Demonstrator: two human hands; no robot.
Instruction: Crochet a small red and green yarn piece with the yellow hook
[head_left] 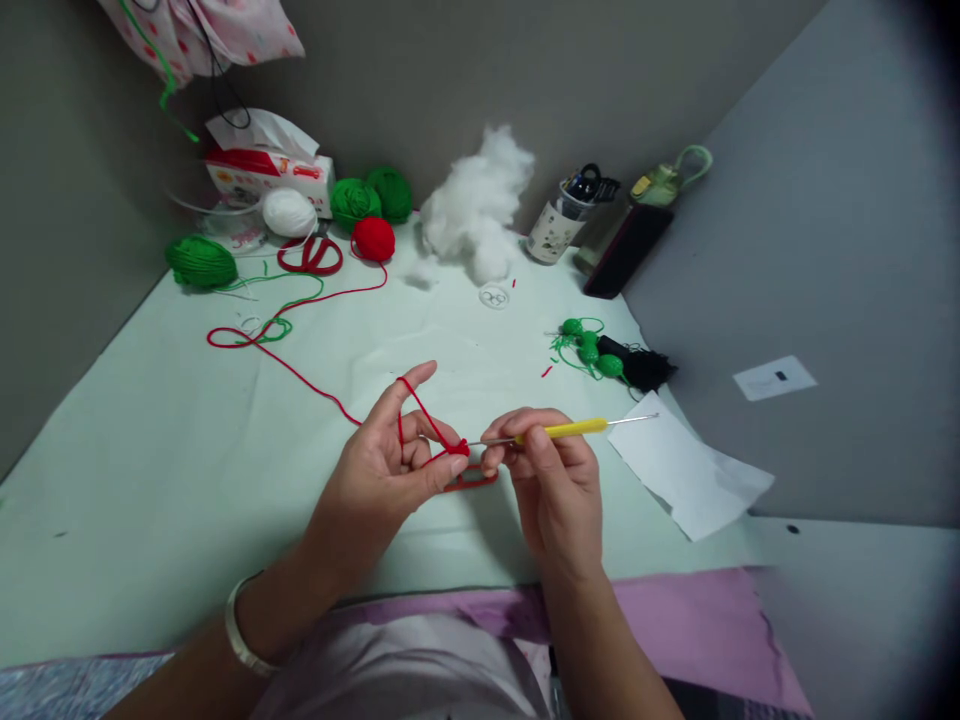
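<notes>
A white bangle circles the left forearm, nearest the camera, as a person's two bare hands meet over a pale table. The left hand pinches a small red crocheted piece between thumb and fingers, index finger raised, with a red strand passing over it. The right hand, its fingers bent and gathered, is clamped on a yellow-handled crochet hook, one metal end reaching left to the piece, the other pointing right. Just below the grip lies an orange-red object, too hidden to identify.

Right of the grip rests a sheet of white paper; farther right, a white card on the grey partition bears a dark mark, any lettering too small to read. Beyond the grip to the right are green bundles and a black tassel. Farther beyond it lie a round white disc marked with dark rings, a heap of white stuffing and, rightward, a patterned cup. Beyond and left, the strand leads back to a red ball of yarn, near red-handled scissors; farthest stands a red-and-white tissue box, its printed characters unreadable here.
</notes>
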